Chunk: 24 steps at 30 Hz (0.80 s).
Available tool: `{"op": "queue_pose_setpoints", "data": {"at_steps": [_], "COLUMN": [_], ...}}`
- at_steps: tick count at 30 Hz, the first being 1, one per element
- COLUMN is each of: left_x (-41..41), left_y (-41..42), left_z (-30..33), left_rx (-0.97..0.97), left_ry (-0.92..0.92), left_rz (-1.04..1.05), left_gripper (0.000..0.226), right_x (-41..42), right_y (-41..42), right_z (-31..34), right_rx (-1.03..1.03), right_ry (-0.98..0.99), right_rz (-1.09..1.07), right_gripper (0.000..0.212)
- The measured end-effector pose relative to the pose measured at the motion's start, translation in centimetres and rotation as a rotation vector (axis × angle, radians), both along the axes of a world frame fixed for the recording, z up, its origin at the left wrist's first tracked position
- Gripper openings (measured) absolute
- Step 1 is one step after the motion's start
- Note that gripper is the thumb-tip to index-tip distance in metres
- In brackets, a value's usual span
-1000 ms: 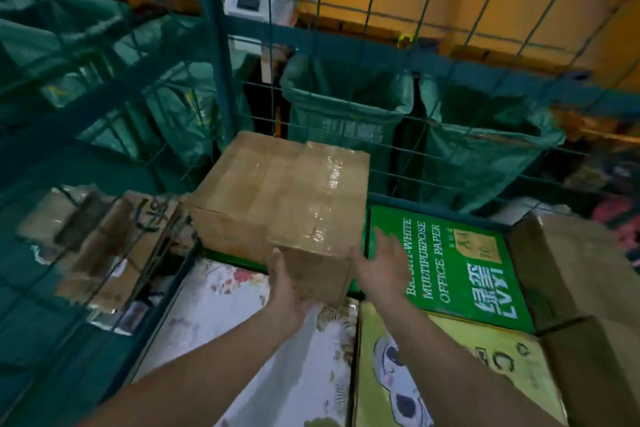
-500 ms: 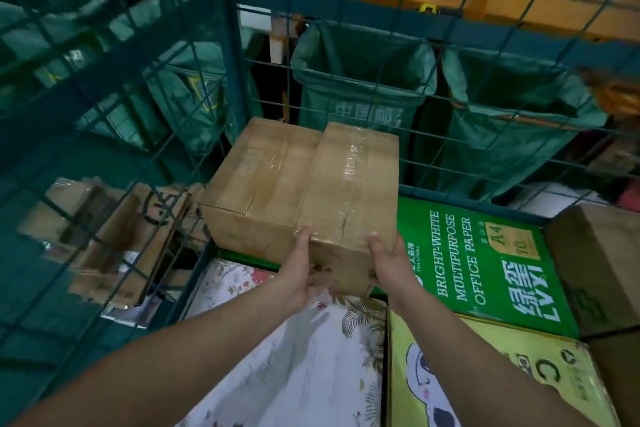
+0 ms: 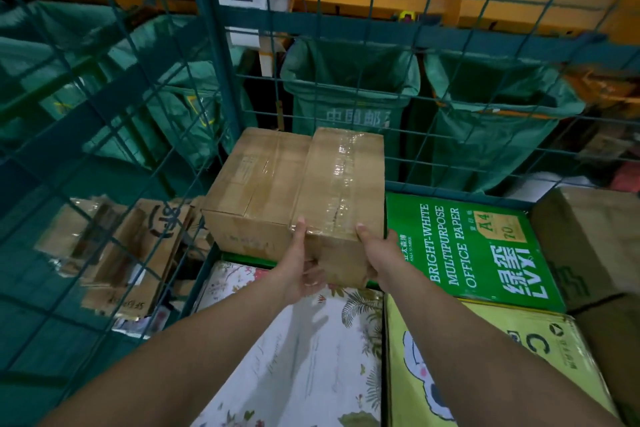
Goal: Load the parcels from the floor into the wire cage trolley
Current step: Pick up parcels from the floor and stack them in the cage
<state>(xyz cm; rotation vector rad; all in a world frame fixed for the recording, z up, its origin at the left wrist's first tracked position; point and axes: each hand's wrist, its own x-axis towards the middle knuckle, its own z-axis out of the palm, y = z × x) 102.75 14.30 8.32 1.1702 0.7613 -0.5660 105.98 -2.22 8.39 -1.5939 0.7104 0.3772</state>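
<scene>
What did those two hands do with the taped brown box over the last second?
A second ago both hands were open at the near end of the taped box. Now the left hand and right hand grip that end, thumbs on top. The box stayed beside the other brown box; the green paper carton hasn't moved.

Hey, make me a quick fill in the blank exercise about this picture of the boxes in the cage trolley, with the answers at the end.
1. Both hands, left and right, grip the near end of a taped ____ box.
2. The box of office paper is coloured ____.
3. The second brown box lies to the ____ of the held one.
4. The trolley wall is made of ____ mesh.

Answers: brown; green; left; wire
</scene>
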Motion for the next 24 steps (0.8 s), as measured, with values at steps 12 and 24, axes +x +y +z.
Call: {"op": "queue_pose_setpoints", "data": {"at_steps": [12,24], "left_x": [-9.4,-29.0], "left_y": [-12.0,-34.2], "left_z": [11.6,28.4], "left_rx": [0.106,-0.023], "left_ry": [-0.144,-0.501], "left_rz": [-0.463,-0.872], "left_gripper": [0.103,0.037], "right_x": [-13.6,-41.1], "right_y": [-9.3,-27.6], "right_z": [14.2,29.1], "right_rx": [-0.011,-0.119], "right_ry": [0.047,-0.181], "right_rz": [0.009,-0.274], "right_gripper": [0.070,0.057]}}
